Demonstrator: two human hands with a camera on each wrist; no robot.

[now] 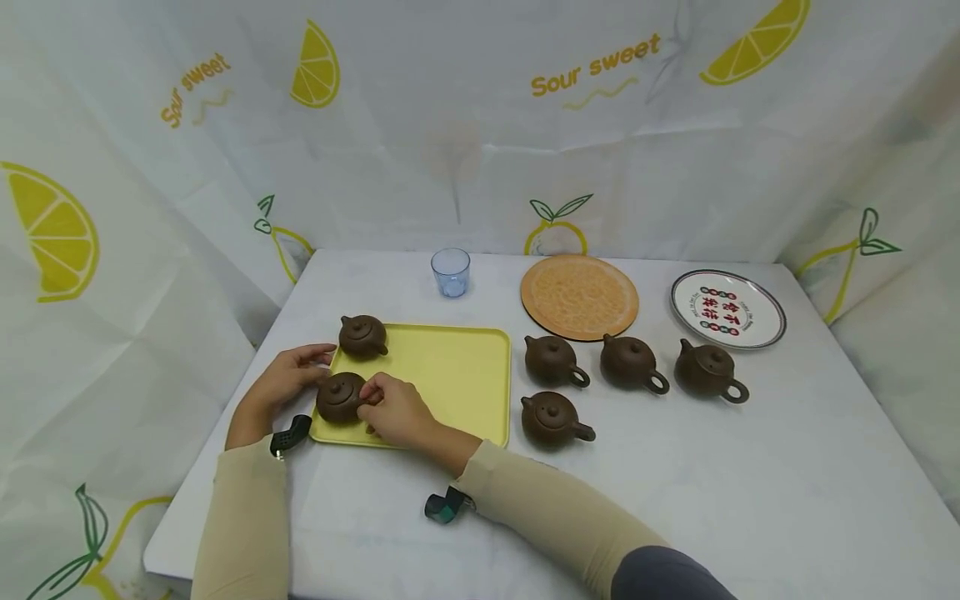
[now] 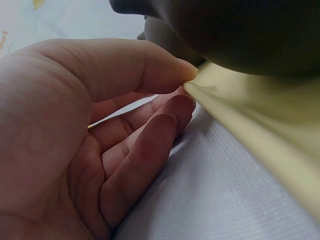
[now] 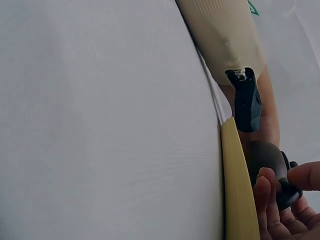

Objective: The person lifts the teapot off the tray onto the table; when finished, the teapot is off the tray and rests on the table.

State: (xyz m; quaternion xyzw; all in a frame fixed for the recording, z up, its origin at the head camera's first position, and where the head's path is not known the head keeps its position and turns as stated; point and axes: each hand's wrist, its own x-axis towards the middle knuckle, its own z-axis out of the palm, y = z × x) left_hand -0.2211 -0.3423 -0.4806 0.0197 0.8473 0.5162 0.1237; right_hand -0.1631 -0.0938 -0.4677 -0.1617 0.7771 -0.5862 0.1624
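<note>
My right hand (image 1: pixel 396 412) pinches the handle of a small brown clay teapot (image 1: pixel 339 398) at the front left corner of a yellow tray (image 1: pixel 450 375). In the right wrist view, thumb and fingers close round that handle (image 3: pixel 288 195). At the tray's left edge is my left hand (image 1: pixel 288 379); its thumb and fingertips pinch the rim (image 2: pixel 220 107) in the left wrist view, just beside the teapot's dark belly (image 2: pixel 250 35). A second brown teapot (image 1: pixel 363 336) sits behind the first, on the tray's back left corner.
Right of the tray stand several more brown teapots: a row of three (image 1: pixel 628 362) and one teapot (image 1: pixel 551 419) in front. Along the back are a blue-tinted glass (image 1: pixel 452 272), a round tan board (image 1: pixel 579 296) and a white plate (image 1: pixel 750 300) with red characters. A printed curtain (image 1: pixel 480 108) hangs behind.
</note>
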